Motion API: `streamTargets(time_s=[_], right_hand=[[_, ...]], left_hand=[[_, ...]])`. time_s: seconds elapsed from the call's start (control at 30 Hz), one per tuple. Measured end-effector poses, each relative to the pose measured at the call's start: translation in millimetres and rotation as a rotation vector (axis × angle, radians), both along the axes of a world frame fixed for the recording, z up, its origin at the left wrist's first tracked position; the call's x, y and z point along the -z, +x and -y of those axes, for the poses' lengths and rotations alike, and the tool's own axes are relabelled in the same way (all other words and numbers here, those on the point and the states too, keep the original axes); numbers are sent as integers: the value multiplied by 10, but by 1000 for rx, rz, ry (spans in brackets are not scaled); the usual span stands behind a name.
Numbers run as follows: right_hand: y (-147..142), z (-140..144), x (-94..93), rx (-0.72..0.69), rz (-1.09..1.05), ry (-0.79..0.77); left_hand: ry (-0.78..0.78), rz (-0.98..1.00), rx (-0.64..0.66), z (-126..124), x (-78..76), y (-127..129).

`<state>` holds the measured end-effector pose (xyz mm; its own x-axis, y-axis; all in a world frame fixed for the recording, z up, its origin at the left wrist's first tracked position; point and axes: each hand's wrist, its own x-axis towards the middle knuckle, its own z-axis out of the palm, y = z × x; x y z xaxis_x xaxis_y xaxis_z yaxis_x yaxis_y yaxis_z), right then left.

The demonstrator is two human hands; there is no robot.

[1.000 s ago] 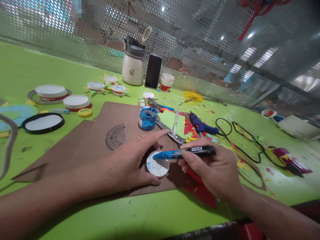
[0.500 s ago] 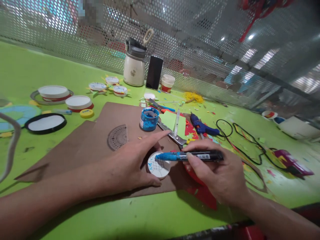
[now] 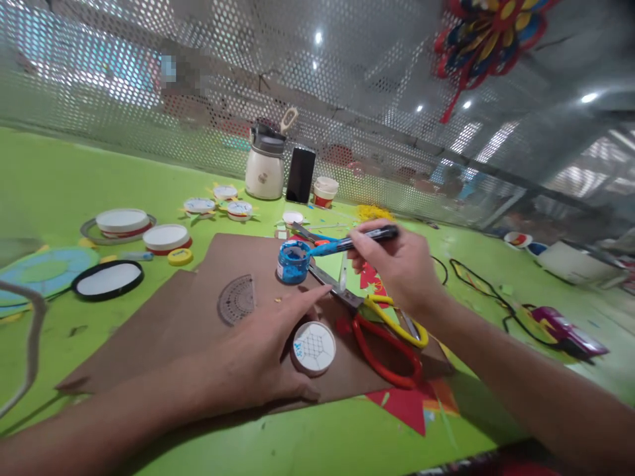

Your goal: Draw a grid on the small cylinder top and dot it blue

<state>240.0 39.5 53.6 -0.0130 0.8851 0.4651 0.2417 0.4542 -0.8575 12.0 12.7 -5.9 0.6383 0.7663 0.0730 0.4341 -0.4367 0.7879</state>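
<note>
Blue-smeared marker (image 3: pixel 340 246) (too blurred to read) is pinched in the right hand (image 3: pixel 404 268), tip by a paint jar (image 3: pixel 294 266), label (image 3: pixel 280 272) illegible. On brown cardboard (image 3: pixel 178 317), the left hand (image 3: pixel 268 350) curves wide around a grid-marked disc (image 3: pixel 314 348), fingers (image 3: pixel 308 297) partly hidden; whether it grips, I cannot tell.

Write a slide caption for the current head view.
The right hand holds a marker at a blue-stained jar while the left hand curves around a white disc with drawn lines.

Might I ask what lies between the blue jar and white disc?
In the head view, a finger of the left hand crosses above brown cardboard between the jar and disc.
</note>
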Motion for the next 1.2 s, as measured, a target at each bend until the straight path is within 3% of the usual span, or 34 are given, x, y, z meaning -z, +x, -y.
streamTargets(time_s=[0.23, 0.3, 0.37, 0.43, 0.47, 0.63, 0.83, 1.0, 1.2], right_hand=[[-195, -493, 112, -69, 186, -122], [-255, -565, 117, -110, 241, -141], [-306, -610, 110, -160, 288, -159], [-338, -637, 91, -208, 322, -172], [-345, -646, 78, -230, 333, -178], [-337, -654, 10, -328, 341, -202], [-381, -647, 1, -414, 291, -227], [-389, -607, 5, -456, 221, -264], [-279, -594, -30, -372, 20, -308]], left_hand=[[-140, 297, -71, 43, -59, -37], [-158, 392, -162, -64, -24, -69], [-99, 451, -398, -234, 12, -126], [-6, 344, -593, -419, 31, -183], [14, 304, -616, -498, 33, -201], [58, 183, -506, -665, 32, -121], [156, 48, -506, -733, 121, 30], [157, 16, -470, -689, 91, 8], [181, -7, -468, -629, 33, -12]])
